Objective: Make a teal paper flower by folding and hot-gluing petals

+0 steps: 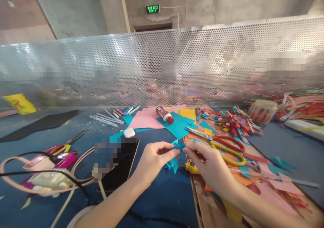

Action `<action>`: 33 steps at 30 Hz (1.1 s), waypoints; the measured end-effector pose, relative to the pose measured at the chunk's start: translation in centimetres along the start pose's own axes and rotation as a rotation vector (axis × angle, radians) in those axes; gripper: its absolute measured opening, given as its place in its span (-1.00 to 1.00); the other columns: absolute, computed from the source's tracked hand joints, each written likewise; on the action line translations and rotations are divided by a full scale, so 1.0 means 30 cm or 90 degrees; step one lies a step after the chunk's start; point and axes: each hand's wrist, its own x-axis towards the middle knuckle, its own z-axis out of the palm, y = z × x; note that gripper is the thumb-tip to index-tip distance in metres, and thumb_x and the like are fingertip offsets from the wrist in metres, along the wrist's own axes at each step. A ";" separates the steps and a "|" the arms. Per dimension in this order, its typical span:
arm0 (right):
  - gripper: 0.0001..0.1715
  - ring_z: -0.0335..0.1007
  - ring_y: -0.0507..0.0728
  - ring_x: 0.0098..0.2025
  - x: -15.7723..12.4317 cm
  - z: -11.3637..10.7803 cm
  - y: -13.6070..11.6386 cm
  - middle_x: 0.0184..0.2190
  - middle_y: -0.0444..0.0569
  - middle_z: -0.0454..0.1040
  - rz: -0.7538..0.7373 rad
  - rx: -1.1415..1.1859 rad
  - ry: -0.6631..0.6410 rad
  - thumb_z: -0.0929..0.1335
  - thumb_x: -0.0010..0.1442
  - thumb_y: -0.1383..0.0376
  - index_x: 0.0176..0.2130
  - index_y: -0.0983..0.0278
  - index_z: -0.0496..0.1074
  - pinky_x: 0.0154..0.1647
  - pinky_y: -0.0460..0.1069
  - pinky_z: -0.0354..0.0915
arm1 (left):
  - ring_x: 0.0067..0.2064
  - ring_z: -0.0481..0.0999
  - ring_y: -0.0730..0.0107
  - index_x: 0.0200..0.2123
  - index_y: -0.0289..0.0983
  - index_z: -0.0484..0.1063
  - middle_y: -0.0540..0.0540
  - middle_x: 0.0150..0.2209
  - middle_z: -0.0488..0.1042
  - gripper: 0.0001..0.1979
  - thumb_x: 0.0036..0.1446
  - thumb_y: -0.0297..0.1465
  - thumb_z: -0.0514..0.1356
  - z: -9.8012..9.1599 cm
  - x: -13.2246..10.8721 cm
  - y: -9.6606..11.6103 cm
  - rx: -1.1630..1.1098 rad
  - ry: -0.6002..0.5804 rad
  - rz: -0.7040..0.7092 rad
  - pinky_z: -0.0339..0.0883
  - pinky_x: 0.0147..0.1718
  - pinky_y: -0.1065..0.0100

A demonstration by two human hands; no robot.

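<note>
A small folded piece of blue paper (173, 164), with pointed strips hanging down, is held up over the table in front of me. My left hand (160, 154) pinches it from the left between thumb and fingers. From the right, my right hand (204, 158) pinches its edge, fingertips close to those of the left. Partly hidden below my right hand lies a yellow glue gun (192, 168), its nozzle pointing left. Large scissors (229, 150) with red and yellow handles rest just beyond my right hand. Blue paper sheets (178, 126) lie behind the held piece.
A glue bottle (164, 114) lies on pink paper (145, 118). Clear glue sticks (105, 120) and a white case (129, 133) sit to the left. Cables (83, 184) loop near my left arm beside a black phone-like slab (124, 167). Paper scraps cover the right; a perforated metal screen (157, 66) stands behind.
</note>
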 end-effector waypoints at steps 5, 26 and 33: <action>-0.71 0.24 0.01 -0.50 -0.001 0.000 0.000 -0.58 -0.15 0.35 0.003 0.004 0.008 0.24 0.23 0.20 -0.46 0.25 0.37 -0.47 -0.11 0.15 | -0.32 0.49 0.31 -0.42 -0.31 0.52 -0.08 -0.43 0.56 -0.81 -0.05 -0.28 0.26 0.000 0.000 0.000 -0.002 -0.002 -0.002 0.30 -0.31 0.39; -0.79 0.32 0.03 -0.43 0.006 -0.030 -0.027 -0.47 -0.13 0.41 0.100 0.184 -0.082 0.31 0.13 0.17 -0.37 0.26 0.42 -0.43 -0.11 0.28 | -0.28 0.48 0.27 -0.39 -0.32 0.48 -0.09 -0.38 0.52 -0.81 -0.01 -0.30 0.22 -0.002 -0.014 0.009 0.025 -0.029 0.041 0.32 -0.27 0.33; -0.77 0.23 -0.01 -0.48 0.003 -0.038 -0.036 -0.52 -0.17 0.31 0.124 0.242 -0.094 0.30 0.13 0.16 -0.42 0.27 0.36 -0.48 -0.13 0.22 | -0.29 0.46 0.32 -0.40 -0.30 0.46 -0.06 -0.39 0.50 -0.84 -0.01 -0.32 0.23 0.000 -0.014 0.012 0.019 -0.042 0.044 0.31 -0.29 0.38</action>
